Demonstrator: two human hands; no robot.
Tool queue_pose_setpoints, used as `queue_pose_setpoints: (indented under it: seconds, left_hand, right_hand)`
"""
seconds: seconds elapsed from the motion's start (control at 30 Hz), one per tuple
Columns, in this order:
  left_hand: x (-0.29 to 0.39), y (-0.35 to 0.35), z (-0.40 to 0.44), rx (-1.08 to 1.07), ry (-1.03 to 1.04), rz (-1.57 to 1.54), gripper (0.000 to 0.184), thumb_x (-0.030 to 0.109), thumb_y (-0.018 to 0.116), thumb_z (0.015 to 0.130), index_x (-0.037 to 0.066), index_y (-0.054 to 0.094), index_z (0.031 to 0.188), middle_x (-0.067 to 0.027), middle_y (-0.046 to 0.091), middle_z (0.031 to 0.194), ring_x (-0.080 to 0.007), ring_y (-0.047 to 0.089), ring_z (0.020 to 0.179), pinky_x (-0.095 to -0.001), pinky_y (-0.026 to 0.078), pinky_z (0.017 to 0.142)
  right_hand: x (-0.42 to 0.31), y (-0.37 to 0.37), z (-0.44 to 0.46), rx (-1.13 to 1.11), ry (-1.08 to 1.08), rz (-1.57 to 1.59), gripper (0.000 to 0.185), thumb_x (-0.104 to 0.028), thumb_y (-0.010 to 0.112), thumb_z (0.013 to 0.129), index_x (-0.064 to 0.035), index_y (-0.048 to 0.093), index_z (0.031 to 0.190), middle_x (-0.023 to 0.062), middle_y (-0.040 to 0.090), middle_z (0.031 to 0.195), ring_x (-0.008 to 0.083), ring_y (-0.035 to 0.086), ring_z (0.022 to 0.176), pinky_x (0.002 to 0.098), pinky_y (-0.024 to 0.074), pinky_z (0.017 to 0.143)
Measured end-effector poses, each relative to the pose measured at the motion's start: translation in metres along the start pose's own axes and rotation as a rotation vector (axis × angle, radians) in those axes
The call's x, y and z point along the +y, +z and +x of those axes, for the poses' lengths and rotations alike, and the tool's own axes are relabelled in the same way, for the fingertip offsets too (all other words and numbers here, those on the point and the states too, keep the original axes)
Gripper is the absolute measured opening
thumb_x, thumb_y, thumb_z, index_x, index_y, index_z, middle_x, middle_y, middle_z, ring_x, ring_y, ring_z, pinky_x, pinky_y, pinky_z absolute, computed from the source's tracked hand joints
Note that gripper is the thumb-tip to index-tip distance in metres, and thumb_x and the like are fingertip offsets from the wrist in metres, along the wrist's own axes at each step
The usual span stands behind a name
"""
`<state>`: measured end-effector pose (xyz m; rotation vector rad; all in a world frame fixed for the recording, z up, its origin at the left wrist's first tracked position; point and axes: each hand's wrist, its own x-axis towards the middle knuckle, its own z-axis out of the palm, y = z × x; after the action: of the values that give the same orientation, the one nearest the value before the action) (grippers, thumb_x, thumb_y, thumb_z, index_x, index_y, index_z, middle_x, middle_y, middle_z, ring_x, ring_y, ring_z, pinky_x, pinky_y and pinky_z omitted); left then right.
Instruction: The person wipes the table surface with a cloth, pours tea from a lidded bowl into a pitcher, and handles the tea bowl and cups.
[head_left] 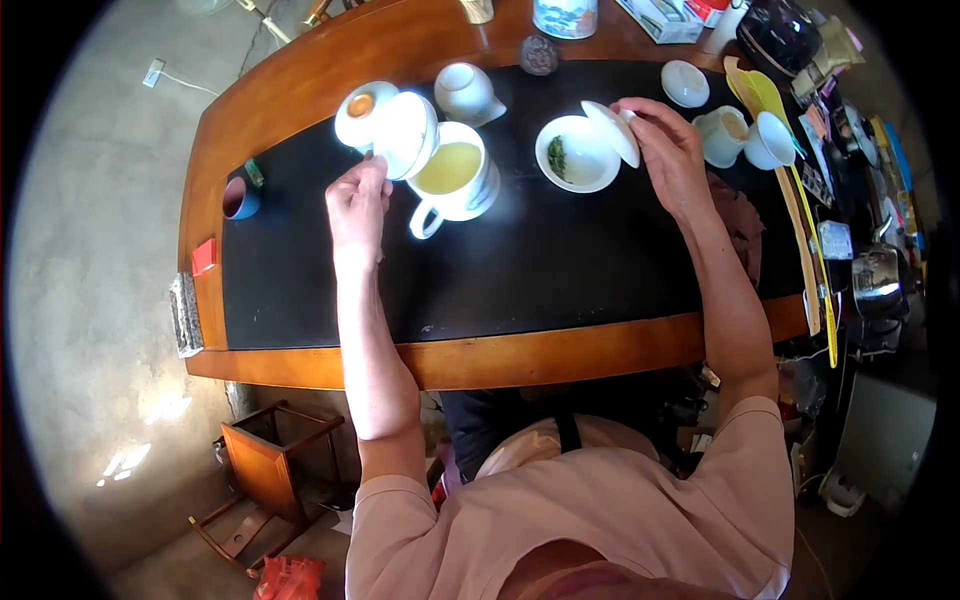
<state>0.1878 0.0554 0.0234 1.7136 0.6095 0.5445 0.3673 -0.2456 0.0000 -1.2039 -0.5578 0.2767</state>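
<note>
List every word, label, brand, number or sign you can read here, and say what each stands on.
None can be read.
White box at the back: any print is too small and blurred.
Blue-and-white container: no readable words.
Pitcher and lid: no readable marks.

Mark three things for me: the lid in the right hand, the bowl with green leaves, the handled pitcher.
White lid [608, 132]: head view, middle of its disc.
Leaf bowl [594, 164]: head view, bare inside.
Handled pitcher [468, 205]: head view, outer wall.

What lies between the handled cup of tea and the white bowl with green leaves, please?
In the head view, only bare black mat lies between the handled cup and the white bowl.
</note>
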Motion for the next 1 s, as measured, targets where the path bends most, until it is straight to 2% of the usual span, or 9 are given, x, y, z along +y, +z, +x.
queue_pose_setpoints:
  seconds: [0.03,0.07,0.1,0.27,0.37,0.53,0.73,0.83,1.0]
  left_hand:
    - [0.003,0.000,-0.001,-0.008,-0.057,-0.083,0.030,0.025,0.060,0.094,0.004,0.058,0.072,0.0036,0.042,0.058,-0.0042,0.033,0.050,-0.0210,0.023,0.047]
    - [0.007,-0.003,-0.001,-0.043,-0.092,-0.209,0.028,0.024,0.062,0.092,0.005,0.061,0.071,0.0014,0.046,0.054,-0.0044,0.037,0.048,-0.0209,0.028,0.048]
    - [0.011,-0.001,-0.002,-0.025,-0.107,-0.295,0.027,0.023,0.063,0.092,0.004,0.061,0.072,0.0016,0.047,0.055,-0.0045,0.037,0.047,-0.0206,0.028,0.047]
    - [0.008,-0.007,0.000,-0.062,-0.029,-0.255,0.029,0.024,0.063,0.092,0.005,0.060,0.070,0.0022,0.047,0.056,-0.0038,0.036,0.047,-0.0202,0.027,0.047]
    - [0.004,-0.006,0.000,-0.093,-0.032,-0.262,0.022,0.021,0.063,0.093,0.004,0.062,0.078,0.0043,0.043,0.059,-0.0044,0.032,0.050,-0.0215,0.022,0.047]
    - [0.005,-0.003,-0.001,-0.090,-0.082,-0.277,0.021,0.022,0.064,0.092,0.002,0.064,0.086,0.0047,0.044,0.060,-0.0038,0.033,0.051,-0.0205,0.024,0.048]
    - [0.001,-0.004,0.000,-0.074,-0.016,-0.168,0.022,0.023,0.064,0.093,0.001,0.066,0.090,0.0053,0.045,0.062,-0.0024,0.034,0.053,-0.0183,0.025,0.049]
    - [-0.001,-0.006,0.000,-0.095,-0.009,-0.175,0.022,0.024,0.064,0.093,0.002,0.066,0.090,0.0056,0.046,0.063,-0.0018,0.034,0.054,-0.0175,0.025,0.049]
    - [-0.007,-0.004,0.003,-0.109,0.045,-0.079,0.026,0.025,0.062,0.094,0.005,0.062,0.077,0.0058,0.043,0.062,-0.0023,0.032,0.053,-0.0186,0.022,0.049]
  right_hand:
    - [0.000,-0.001,-0.001,0.010,0.008,0.008,0.022,-0.003,0.059,0.093,-0.0001,0.067,0.113,0.0131,0.066,0.110,0.0199,0.062,0.104,0.0305,0.0480,0.094]
    - [0.003,0.000,0.002,0.008,0.017,0.017,0.022,-0.002,0.058,0.093,0.0005,0.067,0.113,0.0133,0.066,0.110,0.0202,0.062,0.104,0.0305,0.0478,0.094]
    - [0.003,-0.001,0.001,0.018,0.027,0.023,0.022,-0.002,0.057,0.093,0.0010,0.066,0.112,0.0136,0.066,0.110,0.0204,0.062,0.104,0.0304,0.0477,0.094]
    - [0.005,0.000,0.001,0.021,0.037,0.048,0.022,-0.002,0.057,0.093,0.0009,0.066,0.112,0.0131,0.066,0.108,0.0185,0.062,0.103,0.0297,0.0473,0.094]
    - [0.006,0.000,0.001,0.029,0.034,0.024,0.022,-0.002,0.057,0.093,0.0007,0.066,0.113,0.0129,0.066,0.108,0.0182,0.062,0.103,0.0297,0.0473,0.094]
    - [0.006,0.002,0.001,0.030,0.039,0.015,0.023,-0.003,0.058,0.092,0.0004,0.066,0.114,0.0127,0.066,0.109,0.0182,0.062,0.104,0.0296,0.0470,0.094]
    - [0.006,0.002,0.000,0.030,0.030,-0.001,0.024,-0.004,0.059,0.092,0.0002,0.066,0.115,0.0126,0.066,0.111,0.0179,0.062,0.104,0.0293,0.0465,0.095]
    - [0.005,0.001,0.001,0.019,0.019,-0.012,0.024,-0.004,0.060,0.092,-0.0007,0.066,0.115,0.0120,0.066,0.112,0.0173,0.062,0.103,0.0289,0.0464,0.094]
    - [0.002,0.002,0.000,-0.005,-0.061,-0.123,0.023,-0.005,0.062,0.091,-0.0037,0.068,0.113,0.0095,0.066,0.112,0.0151,0.062,0.101,0.0266,0.0471,0.090]
